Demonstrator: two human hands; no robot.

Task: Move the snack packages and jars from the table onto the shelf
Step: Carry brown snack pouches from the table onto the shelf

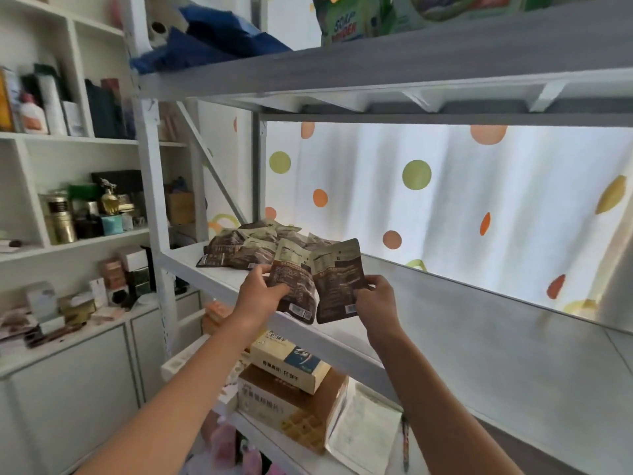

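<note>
Both my hands are raised at the front edge of the white shelf board [462, 323]. My left hand [260, 291] grips a brown and beige snack pouch [294, 279] by its left side. My right hand [375, 298] pinches a second, similar pouch [339, 279] at its lower right corner. The two pouches stand side by side, tilted, just over the shelf's front edge. Behind them, at the left end of the same shelf, lies a pile of several like pouches [246, 245]. No jars or table are in view.
The upper shelf board [376, 63] hangs close overhead, with blue cloth [219, 39] and soap bags [346, 22] on it. Cardboard boxes [291, 389] are stacked on the level below. A white cabinet [68, 200] with bottles stands left. A dotted curtain [445, 200] backs the shelf.
</note>
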